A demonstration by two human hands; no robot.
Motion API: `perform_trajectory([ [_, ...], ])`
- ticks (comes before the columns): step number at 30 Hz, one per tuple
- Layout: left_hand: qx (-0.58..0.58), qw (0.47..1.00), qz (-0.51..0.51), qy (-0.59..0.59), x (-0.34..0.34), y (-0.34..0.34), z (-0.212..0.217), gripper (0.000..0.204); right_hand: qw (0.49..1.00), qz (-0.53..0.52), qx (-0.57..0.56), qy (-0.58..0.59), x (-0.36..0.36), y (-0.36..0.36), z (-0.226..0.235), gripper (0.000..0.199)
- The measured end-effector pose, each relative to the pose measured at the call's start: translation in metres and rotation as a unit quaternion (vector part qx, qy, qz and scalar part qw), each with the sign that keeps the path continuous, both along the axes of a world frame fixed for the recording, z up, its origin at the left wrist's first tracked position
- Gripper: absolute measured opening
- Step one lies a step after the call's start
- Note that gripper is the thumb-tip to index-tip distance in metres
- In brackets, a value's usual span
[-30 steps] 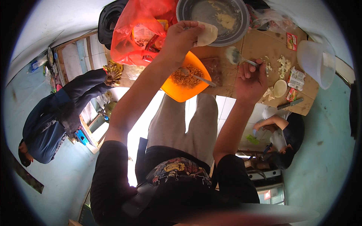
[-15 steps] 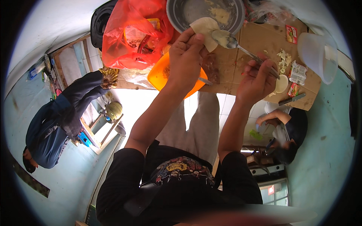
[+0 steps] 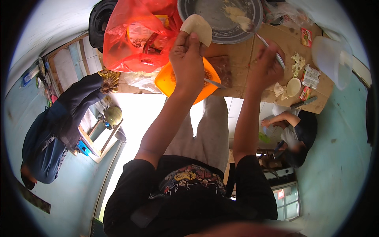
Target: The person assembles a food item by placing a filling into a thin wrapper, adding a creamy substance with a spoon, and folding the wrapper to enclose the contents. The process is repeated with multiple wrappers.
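My left hand (image 3: 184, 59) pinches a thin, pale dough wrapper (image 3: 199, 28) with a rounded edge, held up between thumb and fingers. A metal spoon (image 3: 265, 42) is in my closed right hand (image 3: 266, 65). Its bowl, coated with pale paste, is over the grey basin (image 3: 215, 37), where a smear of the same pale paste (image 3: 233, 11) lies. Below my left hand stands an orange bowl (image 3: 161, 83) with a reddish-brown filling, partly hidden by my wrist. A metal utensil handle (image 3: 215, 83) sticks out over that bowl's rim.
A red plastic bag (image 3: 122, 43) with packets sits left of the basin. On the cardboard-covered table (image 3: 237, 79) at right are a clear tub (image 3: 331, 55), a small pale cup (image 3: 293, 87), crumbled pale bits (image 3: 298, 63), packets and a knife (image 3: 303, 102). Two people (image 3: 55, 130) (image 3: 304, 130) are nearby.
The spoon has moved away from the dough wrapper, up into the basin. My left hand has shifted slightly up and left with the wrapper, uncovering more of the orange bowl.
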State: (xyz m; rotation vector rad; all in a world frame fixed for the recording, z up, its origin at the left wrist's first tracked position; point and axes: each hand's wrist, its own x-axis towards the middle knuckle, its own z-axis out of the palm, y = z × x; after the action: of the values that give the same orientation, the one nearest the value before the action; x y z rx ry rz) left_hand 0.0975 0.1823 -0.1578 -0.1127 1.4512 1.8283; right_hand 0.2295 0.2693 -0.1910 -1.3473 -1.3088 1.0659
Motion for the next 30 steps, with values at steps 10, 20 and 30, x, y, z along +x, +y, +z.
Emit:
perform_trajectory([
  [10,0.125,0.987,0.057,-0.080,-0.030,0.016,-0.012,0.041,0.903,0.137,0.253,-0.319,-0.024,0.064,-0.058,0.022],
  [20,0.104,0.988,0.037,-0.110,-0.049,0.018,-0.004,0.037,0.998,0.015,0.053,0.037,-0.006,-0.018,0.047,0.031],
  [30,0.077,0.992,-0.015,-0.102,-0.043,0.014,-0.015,0.034,0.999,0.001,0.031,0.007,-0.006,-0.020,0.029,0.034],
])
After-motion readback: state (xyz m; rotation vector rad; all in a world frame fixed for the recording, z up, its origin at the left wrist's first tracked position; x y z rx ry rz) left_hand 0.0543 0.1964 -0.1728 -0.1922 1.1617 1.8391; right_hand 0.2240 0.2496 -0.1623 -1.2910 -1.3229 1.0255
